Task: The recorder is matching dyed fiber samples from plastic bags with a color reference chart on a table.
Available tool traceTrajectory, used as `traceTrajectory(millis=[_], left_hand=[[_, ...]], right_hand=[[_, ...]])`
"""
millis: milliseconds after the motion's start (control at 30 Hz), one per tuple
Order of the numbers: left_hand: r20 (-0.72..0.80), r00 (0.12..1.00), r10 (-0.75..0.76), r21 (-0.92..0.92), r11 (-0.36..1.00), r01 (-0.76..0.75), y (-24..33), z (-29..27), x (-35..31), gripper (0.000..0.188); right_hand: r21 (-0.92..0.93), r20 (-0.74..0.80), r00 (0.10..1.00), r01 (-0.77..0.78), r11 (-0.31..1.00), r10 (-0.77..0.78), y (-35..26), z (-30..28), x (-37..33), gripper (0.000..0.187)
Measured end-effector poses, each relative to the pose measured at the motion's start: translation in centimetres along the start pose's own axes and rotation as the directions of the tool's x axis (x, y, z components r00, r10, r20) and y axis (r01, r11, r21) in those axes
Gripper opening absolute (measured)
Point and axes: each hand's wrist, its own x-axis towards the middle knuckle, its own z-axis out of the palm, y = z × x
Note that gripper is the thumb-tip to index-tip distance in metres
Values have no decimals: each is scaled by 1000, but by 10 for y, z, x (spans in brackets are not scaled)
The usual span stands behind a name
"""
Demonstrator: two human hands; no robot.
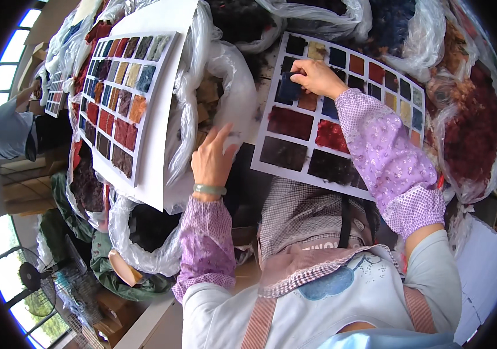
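Pressing down at the far left of the sample card, the right hand is clenched on a dark blue swatch, directly beneath its fingertips. The left hand is held released, nearer, left of the card.

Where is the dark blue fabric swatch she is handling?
In the head view, the dark blue swatch sits upper centre under her right hand, on the left part of the white sample card, above a dark red patch.

Right hand fingertips behind swatch
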Motion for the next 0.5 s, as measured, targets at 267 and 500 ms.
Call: traceTrajectory(millis=[267,500], left_hand=[[-704,672,-229,95,908,408,-52,-72,-56,41],[-203,523,-828,-893,376,247,-191,-85,-70,57]], right_hand=[[-380,-227,940,154,912,-254,-1,32,-12,16],[-657,-149,805,353,666,-574,13,46,-31,17]])
